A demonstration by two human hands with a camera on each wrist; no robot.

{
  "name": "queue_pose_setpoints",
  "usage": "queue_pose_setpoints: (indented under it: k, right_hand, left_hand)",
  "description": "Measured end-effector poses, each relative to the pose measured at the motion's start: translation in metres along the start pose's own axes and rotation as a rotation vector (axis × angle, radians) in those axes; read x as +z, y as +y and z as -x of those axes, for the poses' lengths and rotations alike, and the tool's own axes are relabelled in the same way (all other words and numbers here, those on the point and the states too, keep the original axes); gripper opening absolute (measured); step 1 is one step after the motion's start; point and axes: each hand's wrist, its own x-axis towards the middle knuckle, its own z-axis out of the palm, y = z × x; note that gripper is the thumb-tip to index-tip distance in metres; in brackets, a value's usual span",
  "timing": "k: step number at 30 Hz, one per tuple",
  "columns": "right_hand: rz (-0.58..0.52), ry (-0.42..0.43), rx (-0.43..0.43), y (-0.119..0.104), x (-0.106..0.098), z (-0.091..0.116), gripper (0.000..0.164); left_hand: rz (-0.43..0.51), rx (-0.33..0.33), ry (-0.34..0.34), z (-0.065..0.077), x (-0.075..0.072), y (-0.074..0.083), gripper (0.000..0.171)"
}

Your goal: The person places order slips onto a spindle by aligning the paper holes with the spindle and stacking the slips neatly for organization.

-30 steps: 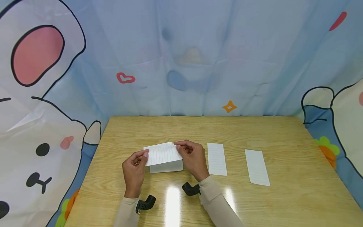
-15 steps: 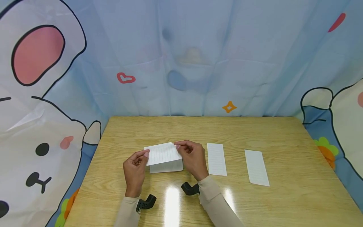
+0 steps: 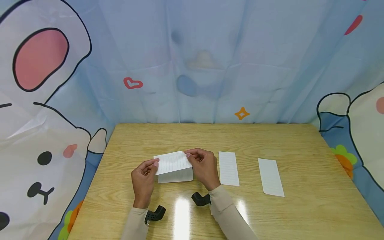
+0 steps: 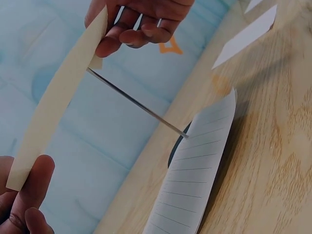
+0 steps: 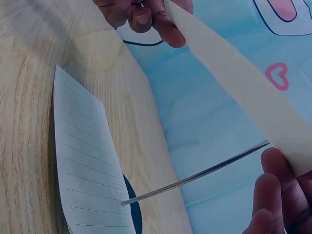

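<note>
In the head view, a lined white sheet of paper (image 3: 172,162) hangs level between both hands. My left hand (image 3: 143,180) pinches its left end with thumb and fingers. The right hand (image 3: 207,168) pinches its right end. Under it stands a bill spike, whose thin metal rod (image 4: 139,106) rises toward the held sheet. Whether the tip touches or pierces that sheet I cannot tell. Lower down, another lined sheet (image 5: 90,151) lies with the rod passing through it near one edge. The spike's dark base (image 5: 133,204) is mostly covered by this lower sheet.
Two more lined paper slips lie to the right on the wooden table (image 3: 306,166): a nearer slip (image 3: 229,169) and a farther slip (image 3: 271,177). A blue printed curtain (image 3: 210,83) stands behind the table's far edge. Each wrist carries a black camera mount (image 3: 155,213).
My left hand and the left end of the held sheet have shifted very slightly right. Both grips on the sheet stay the same. The head view has moved a little.
</note>
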Motion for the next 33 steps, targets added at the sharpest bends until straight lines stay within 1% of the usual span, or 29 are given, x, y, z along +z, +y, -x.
queue_pose_setpoints:
  k: [6, 13, 17, 20, 23, 25, 28, 33]
  right_hand:
    - [0.004, -0.004, 0.004, 0.0, 0.0, 0.0, 0.014]
    - [0.022, -0.001, 0.001, 0.0, 0.0, 0.0, 0.013]
    - [0.053, -0.009, 0.026, 0.008, 0.001, 0.002, 0.012]
    - [0.055, -0.024, 0.024, 0.015, 0.003, 0.005, 0.013]
    - [0.016, -0.025, -0.004, 0.02, 0.003, 0.006, 0.013]
    - [-0.025, -0.027, -0.006, 0.022, 0.003, 0.005, 0.013]
    - [-0.095, -0.038, 0.034, 0.025, 0.003, 0.005, 0.013]
    - [-0.2, -0.06, 0.096, 0.027, 0.001, 0.005, 0.016]
  left_hand:
    - [0.005, 0.002, 0.0, -0.001, 0.001, -0.002, 0.01]
    - [0.003, 0.021, -0.006, -0.002, 0.002, -0.004, 0.011]
    - [-0.022, -0.003, 0.007, -0.001, 0.002, -0.006, 0.011]
    - [-0.027, -0.017, 0.014, -0.001, 0.0, -0.007, 0.011]
    - [-0.024, -0.004, 0.002, -0.004, -0.001, -0.006, 0.011]
    - [-0.029, 0.001, -0.007, -0.005, -0.002, -0.005, 0.011]
    - [-0.044, -0.008, -0.012, -0.005, -0.004, -0.006, 0.01]
    - [-0.059, -0.026, -0.029, -0.001, -0.007, -0.012, 0.009]
